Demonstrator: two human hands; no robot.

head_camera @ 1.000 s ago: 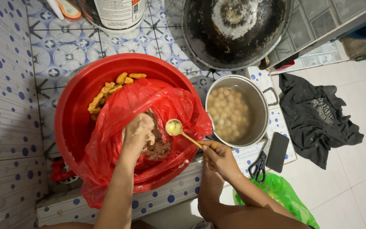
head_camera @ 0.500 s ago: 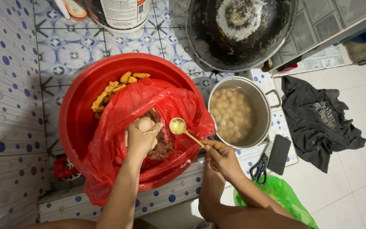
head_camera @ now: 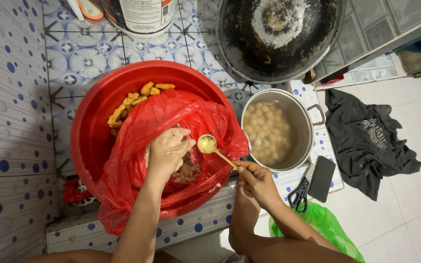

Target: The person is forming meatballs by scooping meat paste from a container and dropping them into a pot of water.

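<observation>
My left hand (head_camera: 168,150) is closed around a lump of brownish meat paste (head_camera: 189,170) inside a red plastic bag (head_camera: 152,131) that lines a big red basin (head_camera: 91,126). My right hand (head_camera: 257,182) holds a gold spoon (head_camera: 210,147) by its handle, its bowl right beside my left hand's fingers over the bag. Several yellow-brown fried pieces (head_camera: 135,100) lie along the basin's far side. To the right stands a steel pot (head_camera: 276,129) of water with many pale balls floating in it.
A blackened wok (head_camera: 278,36) sits beyond the pot. A white bucket (head_camera: 140,17) stands at the top. Black scissors (head_camera: 298,195) and a dark phone (head_camera: 321,178) lie on the tiled ledge. A green bag (head_camera: 327,224) and a black cloth (head_camera: 369,139) lie on the floor.
My left hand rose out of the paste and closed, turning toward the spoon. The spoon stayed close to it above the bag.
</observation>
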